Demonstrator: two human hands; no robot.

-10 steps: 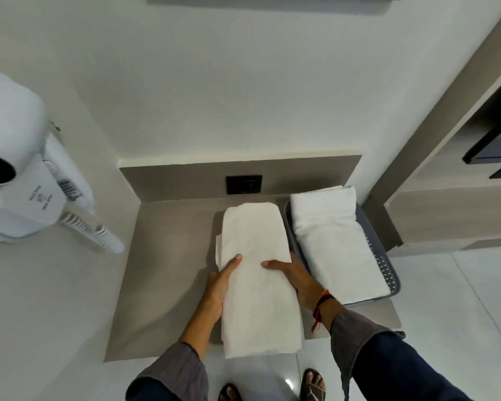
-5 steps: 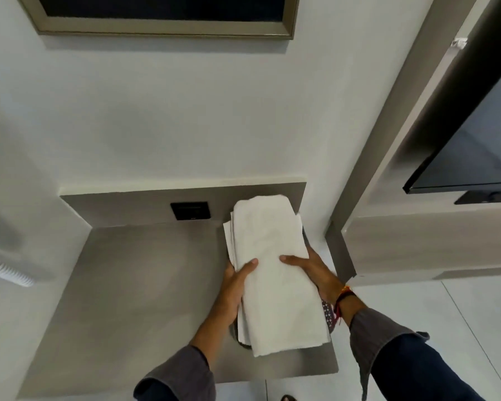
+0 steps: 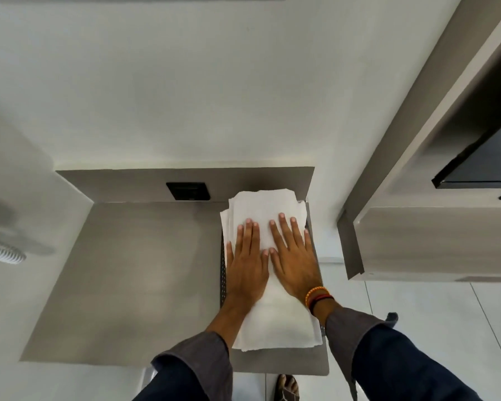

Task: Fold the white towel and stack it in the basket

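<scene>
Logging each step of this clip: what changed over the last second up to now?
The folded white towel went from the counter, rightward, onto the towel stack in the basket. The left hand and right hand let go of its sides and now press flat on top. The basket and wall socket stayed put.

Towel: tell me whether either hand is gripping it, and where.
Neither grips. Left hand and right hand lie flat, palms down, on the towel top, over the basket.
</scene>
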